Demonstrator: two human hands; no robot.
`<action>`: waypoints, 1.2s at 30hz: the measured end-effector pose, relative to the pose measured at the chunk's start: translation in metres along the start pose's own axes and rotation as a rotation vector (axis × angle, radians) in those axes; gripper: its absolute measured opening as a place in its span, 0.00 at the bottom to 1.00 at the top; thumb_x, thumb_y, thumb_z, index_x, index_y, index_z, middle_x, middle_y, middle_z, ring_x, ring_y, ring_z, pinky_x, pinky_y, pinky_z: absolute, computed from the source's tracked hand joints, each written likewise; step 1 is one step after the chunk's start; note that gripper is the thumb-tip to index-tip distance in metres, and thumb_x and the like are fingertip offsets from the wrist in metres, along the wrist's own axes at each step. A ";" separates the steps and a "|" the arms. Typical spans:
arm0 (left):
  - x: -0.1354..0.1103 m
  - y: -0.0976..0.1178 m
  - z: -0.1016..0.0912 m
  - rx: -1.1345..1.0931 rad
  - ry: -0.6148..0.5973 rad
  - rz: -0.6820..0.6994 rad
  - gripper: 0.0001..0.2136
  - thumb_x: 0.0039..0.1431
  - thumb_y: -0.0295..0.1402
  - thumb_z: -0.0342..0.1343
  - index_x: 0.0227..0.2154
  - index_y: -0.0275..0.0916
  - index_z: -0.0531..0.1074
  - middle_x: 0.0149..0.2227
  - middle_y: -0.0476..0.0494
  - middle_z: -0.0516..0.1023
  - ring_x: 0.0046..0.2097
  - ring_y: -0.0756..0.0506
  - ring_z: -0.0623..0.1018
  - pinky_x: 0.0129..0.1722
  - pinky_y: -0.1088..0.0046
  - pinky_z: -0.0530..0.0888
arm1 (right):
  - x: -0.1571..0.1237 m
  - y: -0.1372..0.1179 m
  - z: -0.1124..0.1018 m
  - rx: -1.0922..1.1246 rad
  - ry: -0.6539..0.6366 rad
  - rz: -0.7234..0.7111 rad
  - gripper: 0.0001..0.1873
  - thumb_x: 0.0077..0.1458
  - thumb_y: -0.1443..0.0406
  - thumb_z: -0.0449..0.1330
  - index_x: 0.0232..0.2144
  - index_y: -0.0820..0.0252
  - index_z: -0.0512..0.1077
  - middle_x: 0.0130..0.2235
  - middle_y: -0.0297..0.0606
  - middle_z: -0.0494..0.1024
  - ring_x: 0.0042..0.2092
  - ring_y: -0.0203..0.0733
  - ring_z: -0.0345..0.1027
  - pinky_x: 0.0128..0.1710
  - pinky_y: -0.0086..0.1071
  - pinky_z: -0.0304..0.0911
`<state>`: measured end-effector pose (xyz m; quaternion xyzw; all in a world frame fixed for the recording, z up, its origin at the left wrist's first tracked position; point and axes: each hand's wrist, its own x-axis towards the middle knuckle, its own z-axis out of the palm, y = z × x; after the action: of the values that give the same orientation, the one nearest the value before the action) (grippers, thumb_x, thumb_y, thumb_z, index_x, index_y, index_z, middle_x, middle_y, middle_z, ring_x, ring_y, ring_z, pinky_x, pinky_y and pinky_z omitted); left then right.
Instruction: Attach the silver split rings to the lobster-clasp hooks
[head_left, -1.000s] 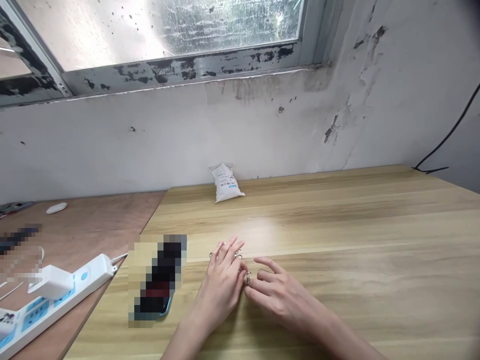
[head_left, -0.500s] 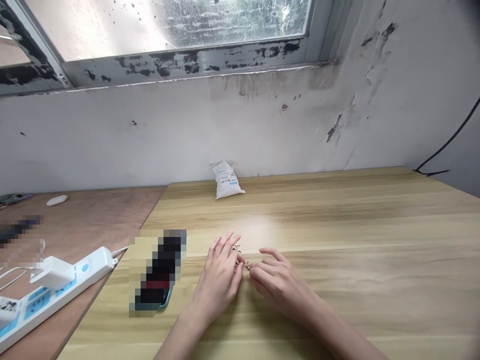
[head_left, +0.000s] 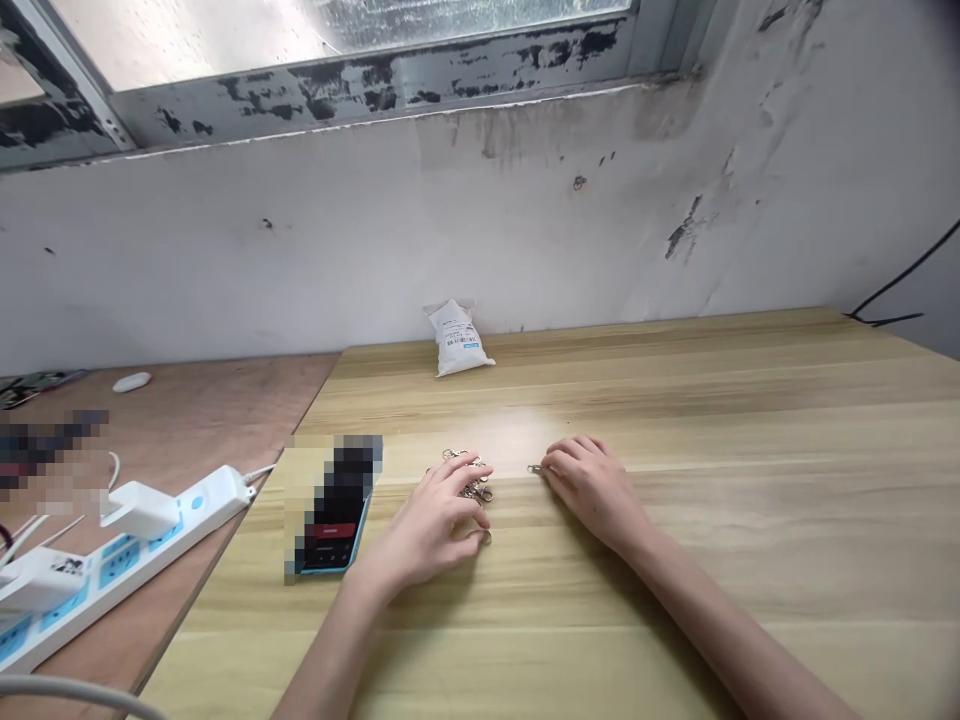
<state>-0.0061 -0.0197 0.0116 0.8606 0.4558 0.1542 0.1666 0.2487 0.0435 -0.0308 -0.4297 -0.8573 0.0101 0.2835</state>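
A small heap of silver metal clasps and rings (head_left: pixel 466 472) lies on the light wood desk (head_left: pixel 675 560) just ahead of my left hand (head_left: pixel 427 525). The hand's fingers curl over the heap's near side, and a single ring (head_left: pixel 486 537) sits under the fingertips. My right hand (head_left: pixel 589 482) rests to the right of the heap, apart from it. A small metal clasp (head_left: pixel 534 468) sticks out at its fingertips. To the left of my left hand lies a phone in a blue case (head_left: pixel 337 510), partly blurred out.
A white sealed bag (head_left: pixel 457 340) leans on the wall at the desk's back edge. On the lower plywood table (head_left: pixel 195 420) to the left are a white power strip (head_left: pixel 127 565) with plugs, a charger, and a white oval object (head_left: pixel 132 382). A black cable (head_left: pixel 900 280) runs down the wall at right.
My hands have drawn apart, the right one moving right with the small clasp at its fingertips. The heap of metal pieces now shows between them. The view has tilted slightly downward.
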 end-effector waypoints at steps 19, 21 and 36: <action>0.005 -0.023 0.011 0.186 0.223 -0.077 0.05 0.61 0.30 0.57 0.40 0.43 0.74 0.54 0.43 0.72 0.60 0.39 0.67 0.56 0.54 0.69 | -0.002 -0.051 0.005 0.060 -0.110 -0.125 0.08 0.63 0.67 0.54 0.36 0.56 0.72 0.40 0.39 0.73 0.45 0.44 0.65 0.55 0.44 0.56; 0.004 -0.024 0.007 0.163 0.221 -0.099 0.08 0.60 0.31 0.58 0.42 0.44 0.74 0.54 0.43 0.72 0.60 0.39 0.67 0.56 0.54 0.69 | -0.003 -0.050 0.005 0.070 -0.112 -0.121 0.07 0.63 0.67 0.54 0.36 0.55 0.72 0.40 0.39 0.73 0.45 0.44 0.65 0.54 0.44 0.56; 0.008 -0.015 0.012 0.206 0.252 -0.086 0.05 0.62 0.30 0.55 0.39 0.43 0.75 0.52 0.42 0.74 0.59 0.38 0.68 0.57 0.51 0.66 | -0.001 -0.054 0.009 0.065 -0.095 -0.112 0.05 0.62 0.63 0.57 0.38 0.54 0.73 0.39 0.39 0.73 0.44 0.45 0.66 0.54 0.48 0.57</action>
<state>-0.0078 -0.0064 -0.0046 0.8266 0.5231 0.2060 0.0255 0.2056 0.0110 -0.0247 -0.3708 -0.8916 0.0425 0.2563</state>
